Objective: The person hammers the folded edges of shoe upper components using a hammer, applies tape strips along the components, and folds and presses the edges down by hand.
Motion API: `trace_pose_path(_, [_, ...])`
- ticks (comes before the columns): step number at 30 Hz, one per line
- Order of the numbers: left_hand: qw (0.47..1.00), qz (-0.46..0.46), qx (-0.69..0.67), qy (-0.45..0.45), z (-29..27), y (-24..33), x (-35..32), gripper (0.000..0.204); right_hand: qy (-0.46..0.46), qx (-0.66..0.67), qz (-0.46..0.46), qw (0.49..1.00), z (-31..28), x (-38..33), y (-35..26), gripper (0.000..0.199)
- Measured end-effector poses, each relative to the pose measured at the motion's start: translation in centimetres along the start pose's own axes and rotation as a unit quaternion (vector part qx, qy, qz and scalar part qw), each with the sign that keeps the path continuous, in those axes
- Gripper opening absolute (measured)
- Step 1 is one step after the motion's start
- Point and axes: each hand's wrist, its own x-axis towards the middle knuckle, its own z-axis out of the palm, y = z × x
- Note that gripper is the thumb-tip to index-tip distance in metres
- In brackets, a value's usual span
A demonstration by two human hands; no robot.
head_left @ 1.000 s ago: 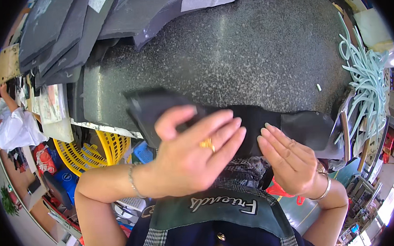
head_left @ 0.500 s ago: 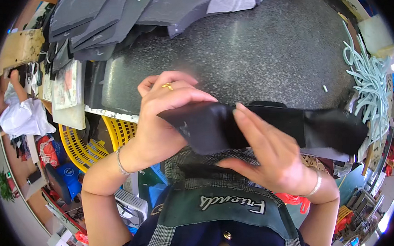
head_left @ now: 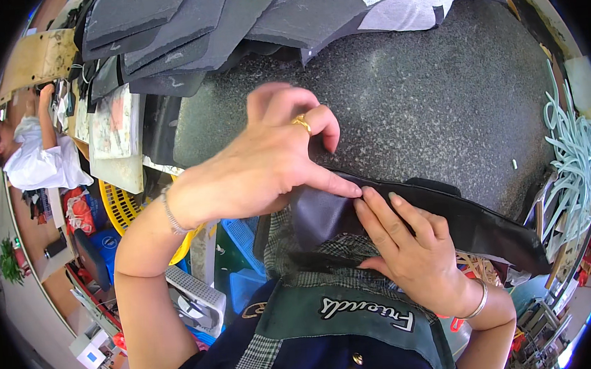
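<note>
Right hand (head_left: 418, 255) flat, fingers nearly together, I press the black piece (head_left: 491, 225) at the near edge of the desk (head_left: 432, 102); left hand (head_left: 267, 156) loosely spread, one digit touching it. Probably light, supple, slightly slippery: best held by its edges.

I'm standing in a workshop: cut dark panels (head_left: 212, 30) overlap at the far left corner of the counter (head_left: 432, 95), pale cords (head_left: 570, 161) heap by its right edge, and metal racking (head_left: 545, 337), perhaps, blurs beyond its near right corner.
</note>
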Motion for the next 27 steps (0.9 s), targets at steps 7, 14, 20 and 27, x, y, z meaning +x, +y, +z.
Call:
trace_pose_path(7, [0.976, -0.041, 0.209, -0.05, -2.2, 1.2, -1.2, 0.055, 0.033, 0.009, 0.025, 0.999, -0.5, 2.8, -0.8, 0.069])
trace_pose_path(14, [0.974, -0.09, 0.193, -0.075, -0.8, 6.6, -1.4, 0.078, 0.109, 0.027, -0.012, 0.994, -1.8, -2.8, 2.4, 0.047])
trace_pose_path(20, [0.977, 0.109, 0.134, 0.127, 3.0, 6.7, 1.2, 0.036, 0.103, 0.053, -0.008, 0.993, -3.8, -2.8, 3.1, 0.039])
trace_pose_path(27, [0.994, 0.099, 0.005, 0.041, 5.8, 8.5, 2.3, 0.067, -0.036, 0.16, -0.004, 0.986, -6.4, -6.1, 6.9, 0.04])
